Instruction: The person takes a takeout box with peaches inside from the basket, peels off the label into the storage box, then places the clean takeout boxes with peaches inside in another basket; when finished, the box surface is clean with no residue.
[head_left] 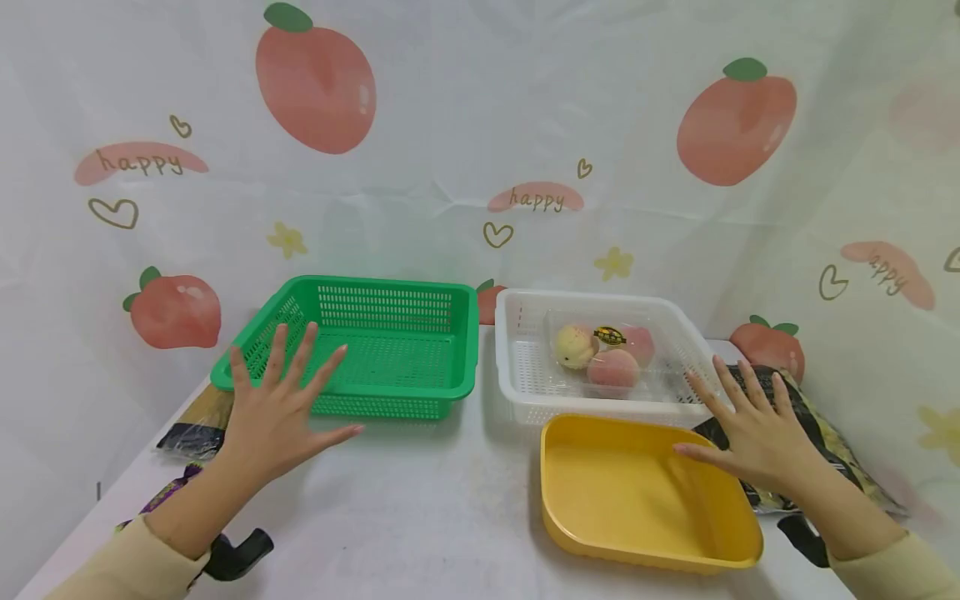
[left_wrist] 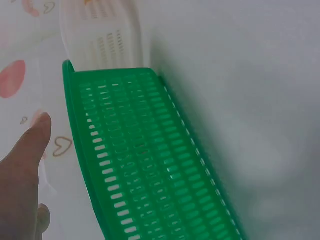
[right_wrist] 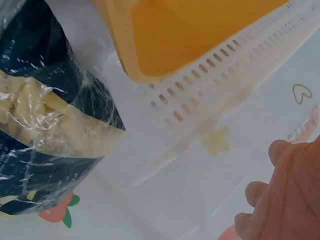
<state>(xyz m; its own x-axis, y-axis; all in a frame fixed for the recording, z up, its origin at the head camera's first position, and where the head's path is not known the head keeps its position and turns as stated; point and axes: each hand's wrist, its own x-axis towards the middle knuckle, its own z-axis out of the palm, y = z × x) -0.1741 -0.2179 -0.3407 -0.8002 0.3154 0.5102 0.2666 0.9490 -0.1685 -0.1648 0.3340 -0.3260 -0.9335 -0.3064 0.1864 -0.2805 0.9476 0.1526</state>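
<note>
My left hand [head_left: 281, 408] hovers with its fingers spread over the near left corner of an empty green slotted basket [head_left: 375, 287]. In the left wrist view the green basket [left_wrist: 145, 165] fills the frame beside my thumb [left_wrist: 30, 145]. My right hand [head_left: 750, 421] is spread flat above the right edge of a yellow tray [head_left: 637, 492], holding nothing. Behind the tray stands a white slotted basket [head_left: 517, 350] with a clear pack of peaches [head_left: 607, 350] in it. A dark snack bag [head_left: 817, 433] lies under my right hand, and the same bag [right_wrist: 45, 115] shows in the right wrist view.
A dark packet [head_left: 191, 433] and a purple wrapper [head_left: 168, 492] lie at the table's left edge. A black clamp [head_left: 236, 554] sits by my left sleeve. A peach-print cloth [head_left: 480, 125] hangs behind. White tabletop [head_left: 427, 500] shows between the green basket and the yellow tray.
</note>
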